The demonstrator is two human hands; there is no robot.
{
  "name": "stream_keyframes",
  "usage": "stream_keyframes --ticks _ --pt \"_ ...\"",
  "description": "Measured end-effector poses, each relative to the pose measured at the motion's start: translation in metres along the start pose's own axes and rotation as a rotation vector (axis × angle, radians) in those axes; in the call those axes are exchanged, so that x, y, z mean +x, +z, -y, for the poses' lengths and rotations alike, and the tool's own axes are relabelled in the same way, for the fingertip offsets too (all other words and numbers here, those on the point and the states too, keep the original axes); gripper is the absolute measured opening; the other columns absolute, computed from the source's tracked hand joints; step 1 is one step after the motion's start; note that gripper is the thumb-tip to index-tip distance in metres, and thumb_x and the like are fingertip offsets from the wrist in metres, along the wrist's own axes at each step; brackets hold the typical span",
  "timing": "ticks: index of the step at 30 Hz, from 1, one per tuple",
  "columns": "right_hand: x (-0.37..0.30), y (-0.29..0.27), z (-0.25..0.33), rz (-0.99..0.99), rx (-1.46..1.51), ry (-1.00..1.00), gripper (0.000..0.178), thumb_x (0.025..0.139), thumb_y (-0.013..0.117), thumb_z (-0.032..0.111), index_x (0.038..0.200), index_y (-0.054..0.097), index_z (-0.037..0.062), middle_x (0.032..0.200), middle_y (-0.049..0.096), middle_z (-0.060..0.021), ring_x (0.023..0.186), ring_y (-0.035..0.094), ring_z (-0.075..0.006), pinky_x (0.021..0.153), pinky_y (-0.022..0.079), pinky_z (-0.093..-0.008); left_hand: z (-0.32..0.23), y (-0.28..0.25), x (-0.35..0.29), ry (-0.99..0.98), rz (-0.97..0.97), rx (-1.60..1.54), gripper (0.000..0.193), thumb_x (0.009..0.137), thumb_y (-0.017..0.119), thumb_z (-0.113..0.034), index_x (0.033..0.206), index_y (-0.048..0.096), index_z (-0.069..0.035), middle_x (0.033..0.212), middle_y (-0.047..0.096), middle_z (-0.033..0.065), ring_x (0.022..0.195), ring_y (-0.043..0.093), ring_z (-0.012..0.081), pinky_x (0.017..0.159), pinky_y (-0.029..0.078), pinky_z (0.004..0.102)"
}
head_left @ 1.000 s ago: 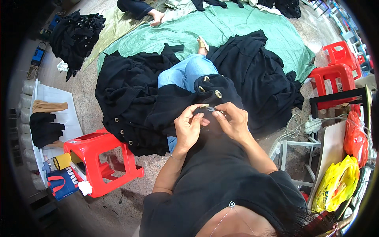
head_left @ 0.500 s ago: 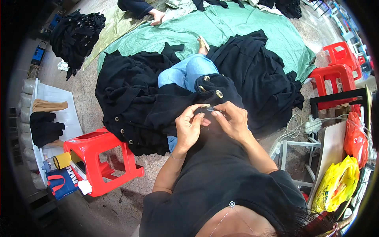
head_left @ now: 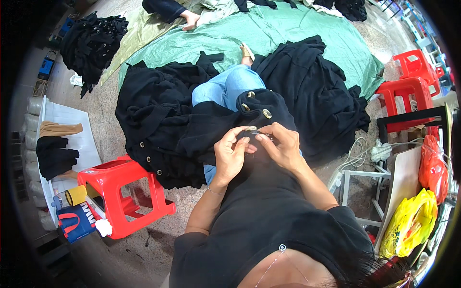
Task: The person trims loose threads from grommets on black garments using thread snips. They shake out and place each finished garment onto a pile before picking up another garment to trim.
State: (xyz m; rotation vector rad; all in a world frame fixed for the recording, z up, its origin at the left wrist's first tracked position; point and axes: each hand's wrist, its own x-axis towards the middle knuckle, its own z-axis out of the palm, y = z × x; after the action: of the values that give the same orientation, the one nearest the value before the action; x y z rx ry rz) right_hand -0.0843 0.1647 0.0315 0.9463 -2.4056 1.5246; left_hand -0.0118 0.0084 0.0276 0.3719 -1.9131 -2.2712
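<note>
Only a tiny shift is seen: since the earlier frame, the right hand point(head_left: 284, 147) has been moved a little to the left. Black cloth point(head_left: 206, 132), spread over the blue jeans point(head_left: 213, 90), is pinched by the left hand point(head_left: 229, 156), finger and thumb nearly together, next to a gold button point(head_left: 250, 128). A small metal tool point(head_left: 256, 132) is gripped tightly by the right finger and thumb, close to that button. This button seems not yet finished. More shiny buttons point(head_left: 266, 114) are seen farther up; whether they are done cannot be told.
</note>
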Motion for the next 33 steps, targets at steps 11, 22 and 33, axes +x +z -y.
stream_keyframes --ticks 11,22,33 --pt "-0.006 0.006 0.0 -0.105 0.035 0.072 0.012 0.085 0.078 0.011 0.087 0.069 0.0019 0.075 0.068 -0.007 0.055 0.064 -0.0163 0.051 0.047 -0.0277 0.003 -0.001 0.001 -0.002 -0.012 -0.011 0.022 0.098 0.055 0.002 0.118 0.062 0.008 0.099 0.072 0.0118 0.073 0.071 0.0146 0.068 0.06 0.026" --pt "-0.006 -0.003 0.0 0.008 0.002 0.053 0.012 0.087 0.076 0.01 0.088 0.069 0.0015 0.075 0.067 -0.0056 0.058 0.062 -0.0107 0.053 0.046 -0.0251 0.003 0.004 0.0 -0.007 -0.02 0.014 0.021 0.098 0.056 0.003 0.118 0.063 0.007 0.097 0.072 0.0103 0.073 0.07 0.0125 0.069 0.059 0.0239" --pt "0.026 -0.075 -0.03 -0.476 0.572 0.368 0.034 0.104 0.057 0.032 0.093 0.068 0.001 0.062 0.043 0.0083 0.052 0.032 -0.0003 0.047 0.022 -0.0196 -0.016 0.049 -0.02 0.288 1.116 0.321 0.041 0.085 0.073 -0.007 0.125 0.067 -0.01 0.12 0.068 0.0157 0.113 0.063 0.0318 0.097 0.052 0.0399"
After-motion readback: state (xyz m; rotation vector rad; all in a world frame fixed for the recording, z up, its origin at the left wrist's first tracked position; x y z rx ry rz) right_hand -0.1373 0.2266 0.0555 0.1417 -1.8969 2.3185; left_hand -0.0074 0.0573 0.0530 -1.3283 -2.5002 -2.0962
